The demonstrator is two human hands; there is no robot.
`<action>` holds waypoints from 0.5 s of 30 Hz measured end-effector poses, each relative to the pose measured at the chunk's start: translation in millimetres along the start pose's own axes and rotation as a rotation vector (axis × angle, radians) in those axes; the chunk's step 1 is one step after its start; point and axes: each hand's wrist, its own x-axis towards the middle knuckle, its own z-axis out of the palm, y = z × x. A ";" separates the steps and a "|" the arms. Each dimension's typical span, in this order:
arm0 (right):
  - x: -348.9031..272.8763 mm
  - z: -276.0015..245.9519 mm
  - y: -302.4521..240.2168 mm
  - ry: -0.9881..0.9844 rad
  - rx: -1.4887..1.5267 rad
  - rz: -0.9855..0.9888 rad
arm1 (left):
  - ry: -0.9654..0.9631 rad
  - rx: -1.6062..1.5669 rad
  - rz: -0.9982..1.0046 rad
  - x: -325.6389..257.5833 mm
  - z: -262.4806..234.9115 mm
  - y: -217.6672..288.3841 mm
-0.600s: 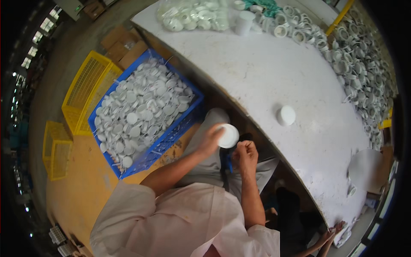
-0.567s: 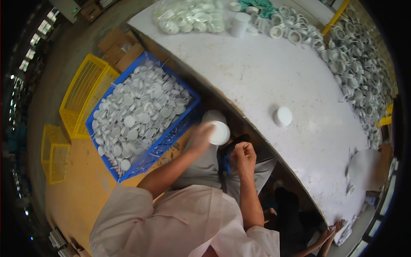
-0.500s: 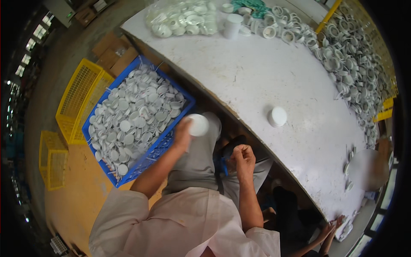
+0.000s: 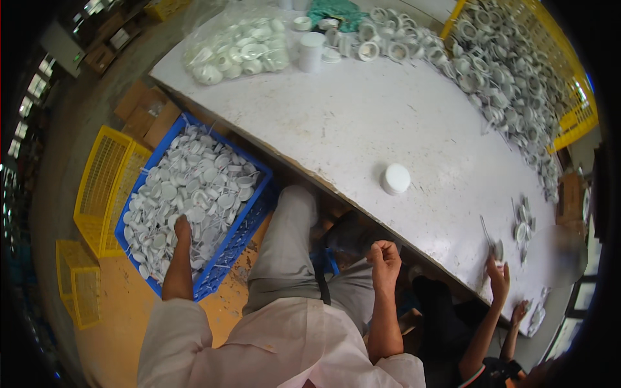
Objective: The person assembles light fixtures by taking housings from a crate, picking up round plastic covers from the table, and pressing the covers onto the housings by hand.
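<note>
My left hand (image 4: 183, 227) reaches down onto the heap of white round plastic parts (image 4: 200, 187) with thin stems in the blue crate (image 4: 223, 255). Its fingers are hidden from view at the heap, so I cannot tell what they grip. Above my lap, my right hand (image 4: 386, 255) is closed, thumb against fingers. Anything inside it is too small or hidden to make out. On the white table (image 4: 336, 123), a short white cylindrical piece (image 4: 395, 179) stands by itself near the edge.
Far on the table lie a clear bag of white parts (image 4: 242, 48), a white canister (image 4: 312, 52) and heaped white rings (image 4: 491, 71). Yellow baskets (image 4: 107, 194) stand left of the crate. At right, a co-worker's hand (image 4: 498, 279) holds a white part with a thin stem.
My left hand has moved left from above my lap onto the heap; the white round piece it held no longer shows there. My right hand stays closed. The co-worker's hand has lifted a part.
</note>
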 end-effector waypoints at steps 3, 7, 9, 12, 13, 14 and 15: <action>1.4 -19.9 -10.2 0.112 -0.058 -0.063 | -0.099 -0.835 -0.276 -68.4 43.4 97.2; 25.3 -47.5 -16.4 0.269 -0.178 -0.233 | -0.213 -0.677 0.087 -115.3 59.4 146.8; 31.9 -73.5 -30.9 0.404 -0.330 -0.309 | -0.281 -0.717 0.174 -134.5 43.7 180.2; 47.3 -107.8 -55.8 0.587 -0.678 -0.426 | -0.304 -0.826 0.197 -143.3 12.8 214.7; 53.3 -131.3 -55.6 0.741 -0.822 -0.531 | -0.319 -0.884 0.192 -144.3 5.6 223.4; 58.1 -155.9 -54.3 0.894 -0.970 -0.632 | -0.336 -0.941 0.184 -145.3 -1.0 231.1; 63.6 -180.1 -51.8 0.916 -0.974 -0.628 | -0.371 -0.946 0.196 -145.0 -6.6 238.2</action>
